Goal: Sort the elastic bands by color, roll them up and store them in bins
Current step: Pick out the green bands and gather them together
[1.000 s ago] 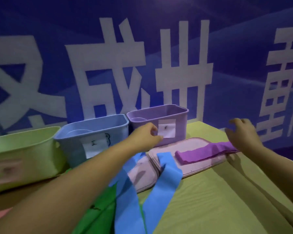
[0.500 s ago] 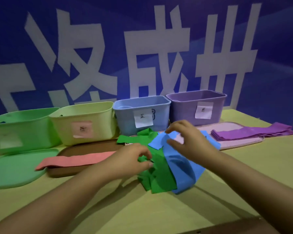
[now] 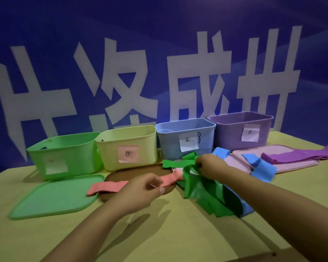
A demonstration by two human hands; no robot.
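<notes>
A: Elastic bands, green (image 3: 201, 193) tangled over blue (image 3: 261, 167), lie at the desk's (image 3: 178, 239) centre, at six o'clock from the blue bin (image 3: 186, 137). Why lifted?

B: Seemingly to separate colours. The right hand (image 3: 208, 166) pinches a green strip; the left hand (image 3: 140, 191) hovers with fingers curled, holding nothing visible.

A: Appearance?

B: Thin, flat, limp. Purple bands (image 3: 299, 156) lie folded on a lid (image 3: 284, 168) at three o'clock; a pink band (image 3: 110, 188) at nine.

The blue backdrop banner (image 3: 159, 53) bears large white characters, among them 成 and 册. A white paper label (image 3: 188, 144) on the blue plastic bin (image 3: 169, 144) reads 蓝; the other bins' labels are illegible.
</notes>
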